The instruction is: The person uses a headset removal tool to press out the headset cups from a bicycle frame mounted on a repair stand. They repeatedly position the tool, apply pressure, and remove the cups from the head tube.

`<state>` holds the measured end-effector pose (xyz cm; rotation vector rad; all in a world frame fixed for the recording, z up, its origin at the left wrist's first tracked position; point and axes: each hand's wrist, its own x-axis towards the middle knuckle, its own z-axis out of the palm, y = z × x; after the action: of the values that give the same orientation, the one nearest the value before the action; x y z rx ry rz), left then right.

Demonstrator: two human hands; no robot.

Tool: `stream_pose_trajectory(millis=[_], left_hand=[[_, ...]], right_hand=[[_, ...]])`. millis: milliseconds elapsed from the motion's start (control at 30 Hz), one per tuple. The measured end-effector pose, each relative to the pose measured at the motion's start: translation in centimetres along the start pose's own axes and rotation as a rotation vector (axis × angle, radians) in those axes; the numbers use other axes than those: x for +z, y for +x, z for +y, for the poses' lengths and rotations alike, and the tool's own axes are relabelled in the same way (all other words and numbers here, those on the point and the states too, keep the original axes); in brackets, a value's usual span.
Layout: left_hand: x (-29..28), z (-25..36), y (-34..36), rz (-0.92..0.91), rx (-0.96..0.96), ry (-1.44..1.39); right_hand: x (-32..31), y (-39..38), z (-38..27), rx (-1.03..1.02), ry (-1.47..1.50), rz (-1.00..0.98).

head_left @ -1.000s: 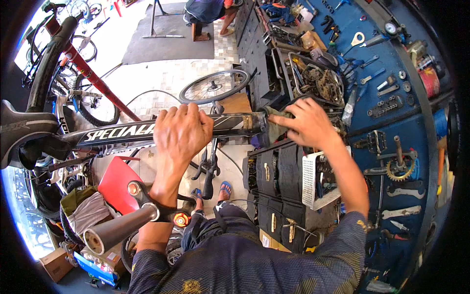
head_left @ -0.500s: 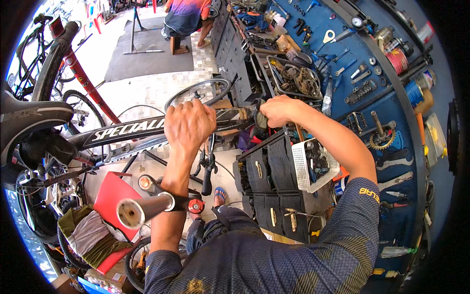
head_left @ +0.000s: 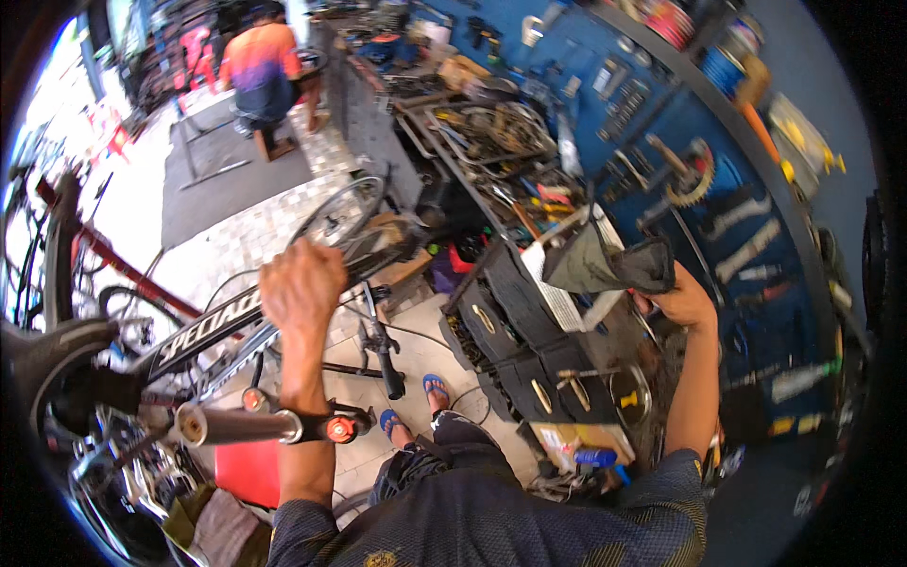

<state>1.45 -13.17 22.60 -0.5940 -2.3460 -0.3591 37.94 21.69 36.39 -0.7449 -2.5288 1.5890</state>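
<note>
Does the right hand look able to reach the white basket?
Probably yes: the right hand looks near the white basket, though it holds a cloth, which partly hides the basket.

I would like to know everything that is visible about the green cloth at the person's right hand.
The cloth is a dull, dark green piece, darker toward its right end, and looks like soft, worn fabric. It is bunched and creased, not spread flat, with one part rising to a peak. The right hand grips it at its right end, and the rest extends to the left, in front of the white basket in this view. Whether it touches the basket I cannot tell.
</note>
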Motion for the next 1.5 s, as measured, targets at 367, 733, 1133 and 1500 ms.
stream_pose_trajectory(millis=[367, 733, 1133, 1500], left_hand=[[0.0, -0.4, 0.2, -0.123, 0.114, 0.232], [1.0, -1.1, -0.4, 0.017, 0.188, 0.221], [1.9, -2.2, -0.3, -0.119, 0.086, 0.264], [2.7, -3.6, -0.7, -0.117, -0.009, 0.306]], right_hand=[[-3.0, -15.9, 7.0, 0.25, -0.749, 0.818], [-4.7, -7.4, 21.0, 0.565, -0.629, 0.844], [-11.9, -2.7, 31.4, 0.676, -0.804, 0.693], [-15.7, 2.7, 37.7, 0.816, -1.107, 0.488]])
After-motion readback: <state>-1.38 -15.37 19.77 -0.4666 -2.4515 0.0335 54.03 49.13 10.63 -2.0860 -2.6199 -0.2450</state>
